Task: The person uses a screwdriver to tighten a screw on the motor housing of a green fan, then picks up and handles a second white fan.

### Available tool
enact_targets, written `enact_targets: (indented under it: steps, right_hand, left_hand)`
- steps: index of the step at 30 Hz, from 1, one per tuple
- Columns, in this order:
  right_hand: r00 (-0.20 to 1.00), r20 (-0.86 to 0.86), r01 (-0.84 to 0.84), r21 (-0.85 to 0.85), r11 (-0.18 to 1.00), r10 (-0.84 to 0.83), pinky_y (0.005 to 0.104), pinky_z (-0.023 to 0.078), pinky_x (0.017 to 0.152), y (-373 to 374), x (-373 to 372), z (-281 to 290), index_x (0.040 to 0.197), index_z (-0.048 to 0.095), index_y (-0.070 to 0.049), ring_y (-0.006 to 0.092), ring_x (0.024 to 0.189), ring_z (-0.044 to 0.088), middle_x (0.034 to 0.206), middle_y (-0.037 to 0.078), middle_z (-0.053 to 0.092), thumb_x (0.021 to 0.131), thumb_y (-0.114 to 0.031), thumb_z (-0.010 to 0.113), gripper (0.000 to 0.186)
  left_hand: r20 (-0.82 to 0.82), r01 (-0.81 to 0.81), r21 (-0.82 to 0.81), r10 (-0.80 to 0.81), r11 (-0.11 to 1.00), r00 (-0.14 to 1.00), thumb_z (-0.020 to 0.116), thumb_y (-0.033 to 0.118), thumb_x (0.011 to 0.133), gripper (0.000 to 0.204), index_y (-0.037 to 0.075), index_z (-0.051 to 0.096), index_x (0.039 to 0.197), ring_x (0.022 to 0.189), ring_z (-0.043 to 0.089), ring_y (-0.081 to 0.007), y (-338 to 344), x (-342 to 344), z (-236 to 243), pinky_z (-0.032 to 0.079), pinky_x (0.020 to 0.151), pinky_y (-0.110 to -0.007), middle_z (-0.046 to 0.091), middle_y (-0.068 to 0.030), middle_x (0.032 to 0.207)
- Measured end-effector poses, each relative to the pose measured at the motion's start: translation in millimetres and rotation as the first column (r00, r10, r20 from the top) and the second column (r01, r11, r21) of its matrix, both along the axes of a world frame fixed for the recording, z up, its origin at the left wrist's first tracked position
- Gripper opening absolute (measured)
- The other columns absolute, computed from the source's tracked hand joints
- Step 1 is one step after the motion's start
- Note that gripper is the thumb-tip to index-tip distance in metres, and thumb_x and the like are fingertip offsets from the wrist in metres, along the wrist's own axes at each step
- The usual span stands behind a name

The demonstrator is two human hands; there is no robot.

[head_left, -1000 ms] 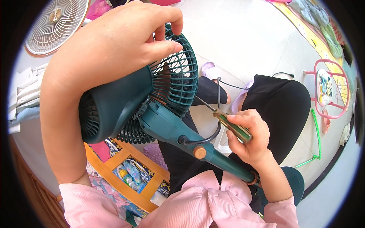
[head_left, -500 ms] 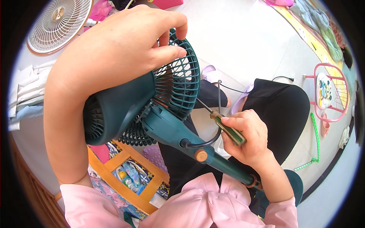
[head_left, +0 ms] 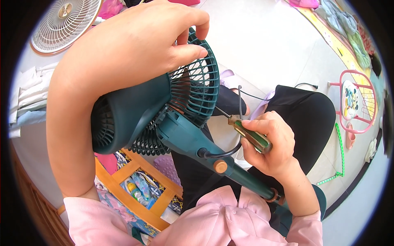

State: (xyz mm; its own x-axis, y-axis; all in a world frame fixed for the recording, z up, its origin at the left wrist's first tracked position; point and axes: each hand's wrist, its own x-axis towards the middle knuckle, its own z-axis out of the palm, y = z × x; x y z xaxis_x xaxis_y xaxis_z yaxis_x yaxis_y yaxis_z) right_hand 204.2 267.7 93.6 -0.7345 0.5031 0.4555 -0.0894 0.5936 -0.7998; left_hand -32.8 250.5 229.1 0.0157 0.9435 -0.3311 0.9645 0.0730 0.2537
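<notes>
Across the person's lap lies a dark teal plastic fan (head_left: 139, 108), its long axis slanting from upper left down to lower right. The open face of its round, ribbed cage (head_left: 201, 92) points largely away from the camera, while the rounded rear housing bulges to the lower left. The straight tubular pole (head_left: 251, 181) runs down rightward past a round copper-coloured knob (head_left: 220, 166) to a dark teal base (head_left: 320, 199) partly hidden beneath the right forearm. A black rubbery cable (head_left: 223, 155) leaves the neck and loops upward.

The left hand (head_left: 168, 33) arches over the top of the cage, fingers bent and thumb set apart from them; whether it grips the ribs, I cannot tell. The right hand (head_left: 273, 137) has thumb and fingers closed on the translucent green handle of a thin metal-shafted screwdriver (head_left: 254, 138). That tool lies roughly parallel to the pole, handle end to the lower right, shaft pointing up and left toward the cage's edge; its tip is hidden. Beyond, on the pale floor tiles (head_left: 262, 45), stands a small pink metal-framed chair (head_left: 342, 88).
</notes>
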Motion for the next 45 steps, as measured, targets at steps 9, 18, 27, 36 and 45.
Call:
enact_targets:
  steps: [9,18,27,36,45]
  right_hand:
    - [1.000,0.004,-0.008,0.031,0.999,0.008,0.0319,0.042,0.056,3.5,-5.5,1.6,0.093,0.060,-0.001,0.0246,0.060,0.053,0.072,0.009,0.056,0.064,-0.001,0.073,0.031]
    - [1.000,0.020,0.015,0.008,1.000,-0.016,0.0319,0.044,0.056,1.5,-2.1,3.2,0.093,0.061,-0.002,0.0243,0.061,0.055,0.076,0.009,0.060,0.063,-0.001,0.073,0.033]
    - [1.000,0.019,0.022,0.027,0.999,-0.022,0.0319,0.045,0.056,2.5,-1.5,2.1,0.093,0.061,-0.002,0.0240,0.060,0.056,0.076,0.009,0.060,0.062,-0.002,0.073,0.033]
    - [0.998,0.041,0.036,0.017,0.999,-0.037,0.0324,0.046,0.056,0.8,-1.7,1.4,0.093,0.061,-0.002,0.0244,0.061,0.057,0.076,0.009,0.060,0.065,-0.002,0.073,0.031]
    - [0.994,0.065,0.082,0.034,0.996,-0.084,0.0319,0.047,0.055,-1.0,-7.5,9.0,0.092,0.062,-0.002,0.0233,0.060,0.059,0.074,0.008,0.061,0.067,-0.004,0.076,0.029]
  left_hand:
    - [-0.007,-0.022,-0.017,0.022,1.000,1.000,0.064,0.015,0.087,0.020,0.004,0.060,0.103,0.070,0.059,-0.0167,-0.3,1.2,1.2,0.048,0.064,-0.028,0.059,-0.0074,0.076]
    - [-0.015,-0.007,0.005,0.007,1.000,1.000,0.064,0.016,0.087,0.020,0.003,0.060,0.103,0.070,0.059,-0.0171,-2.0,0.2,1.1,0.048,0.064,-0.028,0.059,-0.0078,0.076]
    - [0.006,-0.018,0.001,0.018,1.000,1.000,0.064,0.016,0.087,0.020,0.003,0.060,0.102,0.070,0.059,-0.0173,-1.9,0.1,0.6,0.048,0.065,-0.028,0.059,-0.0082,0.076]
    - [-0.012,-0.012,0.002,0.012,1.000,1.000,0.063,0.016,0.087,0.020,0.003,0.060,0.103,0.070,0.058,-0.0173,-2.8,0.7,1.7,0.047,0.064,-0.029,0.058,-0.0078,0.075]
    - [-0.020,0.007,0.012,-0.007,1.000,1.000,0.062,0.017,0.088,0.020,0.004,0.059,0.104,0.069,0.059,-0.0183,-3.2,-0.2,0.9,0.047,0.063,-0.030,0.059,-0.0081,0.075]
